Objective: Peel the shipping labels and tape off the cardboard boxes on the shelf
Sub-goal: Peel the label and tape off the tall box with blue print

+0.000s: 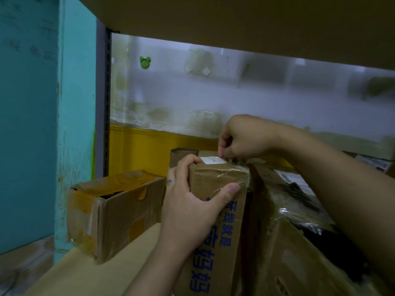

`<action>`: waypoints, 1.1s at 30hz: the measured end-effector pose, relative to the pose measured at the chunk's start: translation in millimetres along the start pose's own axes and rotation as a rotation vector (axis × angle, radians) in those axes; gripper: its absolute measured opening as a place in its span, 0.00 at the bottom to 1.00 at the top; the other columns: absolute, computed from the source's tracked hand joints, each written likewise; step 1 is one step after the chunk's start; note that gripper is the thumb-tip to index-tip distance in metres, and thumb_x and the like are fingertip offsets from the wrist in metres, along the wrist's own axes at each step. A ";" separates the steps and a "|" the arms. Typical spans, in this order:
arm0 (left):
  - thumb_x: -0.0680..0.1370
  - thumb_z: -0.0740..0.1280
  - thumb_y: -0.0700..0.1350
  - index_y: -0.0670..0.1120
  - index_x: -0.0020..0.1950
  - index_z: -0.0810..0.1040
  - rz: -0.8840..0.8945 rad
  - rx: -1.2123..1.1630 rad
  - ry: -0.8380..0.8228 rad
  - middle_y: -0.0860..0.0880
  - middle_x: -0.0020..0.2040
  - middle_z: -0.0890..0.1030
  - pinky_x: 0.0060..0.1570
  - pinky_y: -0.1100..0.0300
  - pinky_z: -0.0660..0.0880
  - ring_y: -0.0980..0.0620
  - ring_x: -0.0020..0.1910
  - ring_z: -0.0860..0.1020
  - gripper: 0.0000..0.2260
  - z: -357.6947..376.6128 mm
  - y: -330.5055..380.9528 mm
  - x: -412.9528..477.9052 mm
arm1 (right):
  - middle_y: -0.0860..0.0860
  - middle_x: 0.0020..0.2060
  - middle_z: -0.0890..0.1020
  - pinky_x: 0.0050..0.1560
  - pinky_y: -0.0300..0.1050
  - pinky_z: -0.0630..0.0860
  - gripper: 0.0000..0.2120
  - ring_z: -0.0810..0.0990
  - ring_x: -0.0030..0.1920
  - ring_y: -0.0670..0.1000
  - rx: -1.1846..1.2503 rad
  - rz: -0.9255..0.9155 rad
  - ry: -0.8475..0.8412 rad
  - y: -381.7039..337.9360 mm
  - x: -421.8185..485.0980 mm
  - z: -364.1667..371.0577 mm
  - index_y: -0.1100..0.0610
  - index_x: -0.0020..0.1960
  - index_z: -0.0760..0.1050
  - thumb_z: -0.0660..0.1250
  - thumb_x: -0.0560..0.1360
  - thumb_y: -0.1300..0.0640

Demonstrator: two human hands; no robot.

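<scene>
A tall cardboard box (215, 227) with blue printed characters stands on the shelf in the middle of the view. My left hand (188, 201) grips its upper end, thumb across the front and fingers over the top edge. A white shipping label (213, 160) lies on the box's top. Clear tape (233, 169) wraps the upper right corner and looks crinkled. My right hand (243, 137) hovers over the top and pinches the tape at the label's right edge with curled fingers.
An opened cardboard box (115, 210) with yellow tape sits to the left. A larger box (299, 242) with a label and loose plastic film leans at the right. The upper shelf board (235, 18) hangs low overhead. A teal post (74, 124) stands at the left.
</scene>
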State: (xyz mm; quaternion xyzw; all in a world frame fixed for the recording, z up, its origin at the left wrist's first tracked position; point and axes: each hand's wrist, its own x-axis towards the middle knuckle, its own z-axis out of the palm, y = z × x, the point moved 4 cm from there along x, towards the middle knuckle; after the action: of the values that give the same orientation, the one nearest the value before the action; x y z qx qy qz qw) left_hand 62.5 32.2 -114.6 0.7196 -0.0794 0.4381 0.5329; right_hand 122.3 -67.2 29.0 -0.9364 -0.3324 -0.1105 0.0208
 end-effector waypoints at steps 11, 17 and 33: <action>0.57 0.65 0.76 0.69 0.58 0.64 -0.008 0.019 0.004 0.62 0.57 0.69 0.43 0.72 0.66 0.72 0.54 0.69 0.32 -0.2 1.3 -1.3 | 0.45 0.32 0.81 0.40 0.43 0.79 0.08 0.82 0.36 0.48 -0.103 -0.014 0.005 -10.0 -4.2 -1.1 0.59 0.45 0.83 0.65 0.73 0.63; 0.56 0.65 0.76 0.69 0.57 0.64 -0.006 0.012 0.012 0.62 0.57 0.69 0.44 0.72 0.66 0.72 0.54 0.68 0.32 1.6 -2.8 1.6 | 0.55 0.42 0.83 0.41 0.45 0.78 0.10 0.82 0.42 0.54 -0.005 0.037 -0.047 -2.1 -0.8 9.2 0.61 0.48 0.80 0.61 0.74 0.66; 0.56 0.65 0.77 0.69 0.57 0.64 -0.016 0.046 0.003 0.62 0.56 0.68 0.45 0.66 0.71 0.68 0.51 0.71 0.33 0.0 -1.0 0.2 | 0.45 0.34 0.82 0.41 0.42 0.78 0.10 0.80 0.35 0.42 -0.170 -0.008 0.023 -11.6 -5.9 3.0 0.60 0.48 0.83 0.62 0.77 0.62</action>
State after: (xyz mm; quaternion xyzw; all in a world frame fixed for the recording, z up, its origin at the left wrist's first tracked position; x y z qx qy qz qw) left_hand 63.2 32.6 -115.1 0.7316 -0.0627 0.4366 0.5199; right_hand 111.1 -61.5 24.4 -0.9321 -0.3254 -0.1493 -0.0554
